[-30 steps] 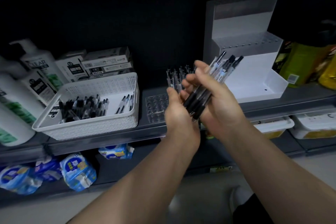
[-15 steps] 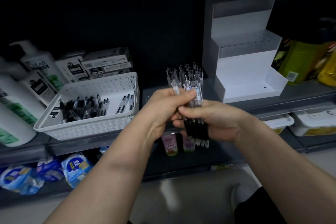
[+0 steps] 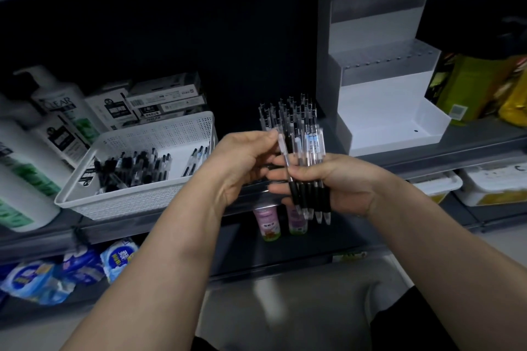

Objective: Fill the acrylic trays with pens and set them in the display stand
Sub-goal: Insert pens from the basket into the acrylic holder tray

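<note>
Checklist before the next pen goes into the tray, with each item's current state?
1. Right hand has a firm grip on the bundle: ok.
2. Left hand pinches one pen near its top: ok.
3. Bundle is held upright, writing ends down: ok.
4. Free holes in the tray: cannot tell; the hands hide it and only its standing pens show.
5. Stand is upright on the shelf, with nothing on its lowest step: ok.
6. Basket holds more pens for refills: ok.
</note>
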